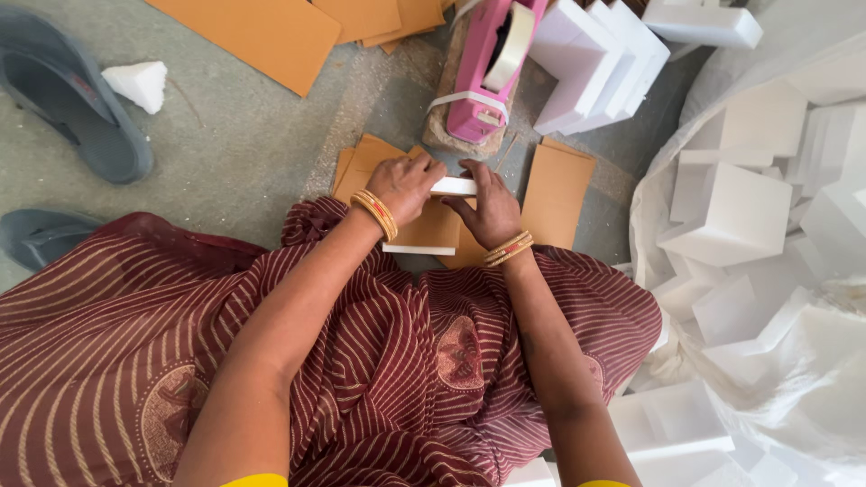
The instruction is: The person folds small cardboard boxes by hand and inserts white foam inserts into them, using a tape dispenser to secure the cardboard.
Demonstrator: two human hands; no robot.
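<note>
Gripping white foam block [453, 186] | between left hand [403, 187] and right hand [492, 209]

Matt white foam block [454, 186] w/ brown cardboard sheets [557, 191] (smooth).

A small, informal packing workplace set up on the floor, likely in a home or a small workshop. The bare grey concrete floor [234, 135] is strewn with flat brown cardboard sheets [262, 32], a pink desktop tape dispenser [492, 68] sits on a block, and many white foam blocks [740, 212] spill from a large white plastic bag [812, 379]. Grey rubber sandals [77, 95] lie beside the seated worker
</note>
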